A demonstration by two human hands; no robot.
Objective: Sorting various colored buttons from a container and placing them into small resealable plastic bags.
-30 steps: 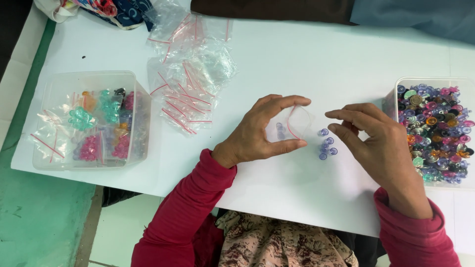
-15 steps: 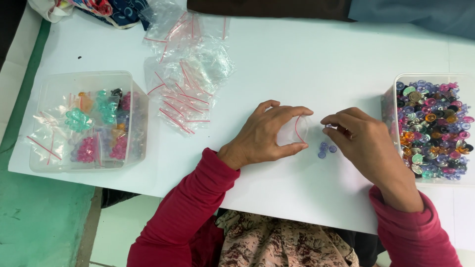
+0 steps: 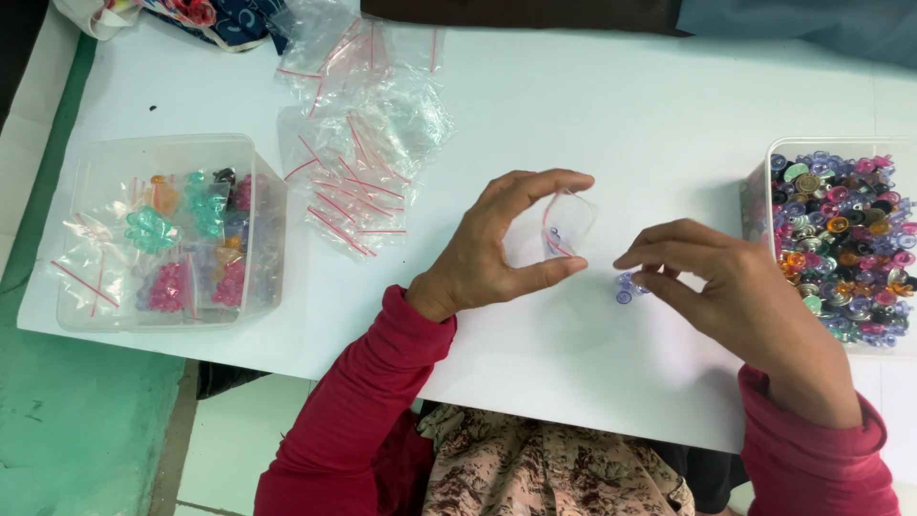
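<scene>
While left hand (image 3: 492, 253) holds bag (image 3: 565, 225) — right hand (image 3: 740, 296) pinches beads (image 3: 628, 288).

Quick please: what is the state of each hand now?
Left hand: closed on a small clear bag, holding it open.
Right hand: fingers pinched over the purple beads; hold cannot be told.

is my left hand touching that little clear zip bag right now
Touching. The head view shows the left hand pinching the small clear zip bag between its curled fingers above and its thumb below, holding it open over the white table.
</scene>
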